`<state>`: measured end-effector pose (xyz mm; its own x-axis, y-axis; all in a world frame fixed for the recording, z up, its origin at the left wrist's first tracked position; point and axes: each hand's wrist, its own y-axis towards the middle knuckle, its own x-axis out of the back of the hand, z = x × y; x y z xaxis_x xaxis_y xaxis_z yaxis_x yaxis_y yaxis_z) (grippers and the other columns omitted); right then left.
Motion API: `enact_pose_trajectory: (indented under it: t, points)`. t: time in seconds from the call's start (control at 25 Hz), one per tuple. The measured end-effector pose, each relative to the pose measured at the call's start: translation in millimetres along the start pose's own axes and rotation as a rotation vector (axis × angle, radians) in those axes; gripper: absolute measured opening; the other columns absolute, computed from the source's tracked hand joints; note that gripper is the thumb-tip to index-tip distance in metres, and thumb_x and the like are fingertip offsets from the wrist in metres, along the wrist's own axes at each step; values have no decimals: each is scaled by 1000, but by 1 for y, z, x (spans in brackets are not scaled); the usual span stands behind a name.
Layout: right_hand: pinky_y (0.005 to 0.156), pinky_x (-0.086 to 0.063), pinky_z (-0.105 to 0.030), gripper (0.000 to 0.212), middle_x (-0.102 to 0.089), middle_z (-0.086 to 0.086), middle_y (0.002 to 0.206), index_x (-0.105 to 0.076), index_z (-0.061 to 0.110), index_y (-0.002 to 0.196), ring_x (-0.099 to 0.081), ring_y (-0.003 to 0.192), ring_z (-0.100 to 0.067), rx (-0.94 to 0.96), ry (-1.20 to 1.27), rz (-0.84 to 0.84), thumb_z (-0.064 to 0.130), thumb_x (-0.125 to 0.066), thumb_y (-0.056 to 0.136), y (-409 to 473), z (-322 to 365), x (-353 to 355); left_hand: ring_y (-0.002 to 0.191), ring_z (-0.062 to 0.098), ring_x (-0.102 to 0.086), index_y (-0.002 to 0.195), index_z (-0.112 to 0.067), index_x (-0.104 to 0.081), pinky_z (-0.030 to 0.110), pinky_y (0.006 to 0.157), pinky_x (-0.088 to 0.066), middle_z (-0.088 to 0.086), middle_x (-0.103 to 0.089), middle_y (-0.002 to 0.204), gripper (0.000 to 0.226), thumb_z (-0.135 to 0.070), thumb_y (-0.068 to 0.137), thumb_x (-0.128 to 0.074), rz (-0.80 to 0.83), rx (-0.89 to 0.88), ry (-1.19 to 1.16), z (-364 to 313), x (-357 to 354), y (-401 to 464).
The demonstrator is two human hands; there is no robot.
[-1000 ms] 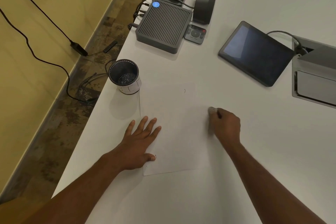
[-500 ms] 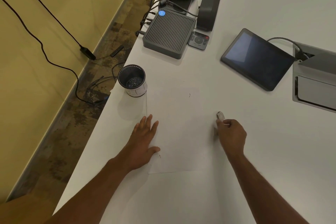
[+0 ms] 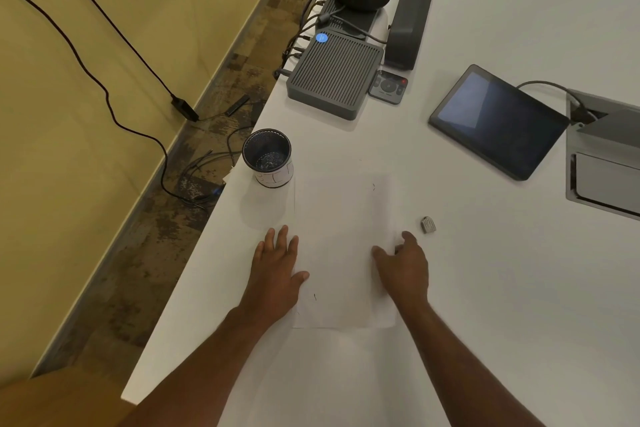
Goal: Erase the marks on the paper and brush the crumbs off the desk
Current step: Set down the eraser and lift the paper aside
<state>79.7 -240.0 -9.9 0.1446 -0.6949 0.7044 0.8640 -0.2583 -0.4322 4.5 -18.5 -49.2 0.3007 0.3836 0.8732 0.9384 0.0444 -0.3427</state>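
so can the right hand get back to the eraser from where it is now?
Probably yes. The eraser lies loose on the bare desk, just off the paper's right edge, ahead and to the right of the right hand. Nothing sits between them, and the hand looks empty.

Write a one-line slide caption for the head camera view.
Both hands, left hand and right hand, rest on the paper, the eraser lying free on the white desk.
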Motion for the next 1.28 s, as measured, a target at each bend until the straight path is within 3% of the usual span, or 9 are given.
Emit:
enact_pose_trajectory:
  t: [0.12,0.2,0.36,0.44,0.52,0.68,1.04,1.16,1.28]
  points:
    - [64,-43,-26,25,-67,3,91,-64,15,102,-64,89,-23,-95,192,63,30,-68,83,2,6,19,154,30,11,159,-14,-12,40,122,6,10,4,168,72,-45,103,-44,5,4,12,3,-2,0]
    - [56,-40,-23,10,-65,4,79,-65,15,87,-63,78,-22,-27,143,76,25,-64,86,-2,14,32,154,30,11,159,-13,-10,40,123,5,10,5,168,71,-45,103,-42,-2,8,-15,2,-2,0]
    - [60,-39,-23,11,-66,6,84,-67,20,96,-59,73,-15,259,-82,-34,22,-56,93,-25,48,65,155,33,-2,157,-7,-21,41,123,-9,13,-9,167,59,-20,105,-45,-94,47,-141,6,-2,-3]
    - [56,-38,-24,13,-66,3,77,-64,17,90,-59,65,-16,427,-197,-106,19,-52,95,-42,69,81,154,35,-9,155,-5,-25,41,122,-13,15,-15,166,56,-10,103,-44,-132,91,-148,11,-3,-6]
    - [49,-34,-21,16,-61,4,66,-60,16,81,-54,54,-11,562,-286,-172,17,-51,94,-56,86,89,154,35,-9,155,-5,-24,38,120,-8,14,-15,166,55,-7,103,-42,-156,117,-145,16,-4,-11]
    - [46,-25,-23,23,-47,5,53,-52,14,69,-40,43,-9,616,-381,-158,10,-49,91,-65,101,85,154,34,-7,155,-5,-24,36,120,-3,15,-15,166,54,-5,104,-41,-181,105,-175,17,-4,-16]
    - [45,-20,-26,29,-33,5,46,-42,15,61,-28,40,-13,637,-408,-186,4,-49,87,-59,90,90,154,33,-6,156,-6,-23,40,123,-7,14,-14,166,55,-9,104,-42,-172,97,-175,21,-7,-16]
    - [57,-32,-29,15,-51,1,60,-59,13,78,-41,54,-22,506,-321,-220,12,-49,89,-38,73,113,154,33,-7,155,-6,-25,41,124,-11,14,-15,166,55,-9,104,-44,-174,93,-165,22,-8,-16]
    - [68,-35,-30,16,-56,0,76,-66,16,96,-47,71,-24,349,-248,-237,15,-50,91,-11,41,141,154,33,-7,155,-5,-27,40,123,-11,14,-16,166,54,-9,104,-45,-180,86,-164,23,-8,-18]
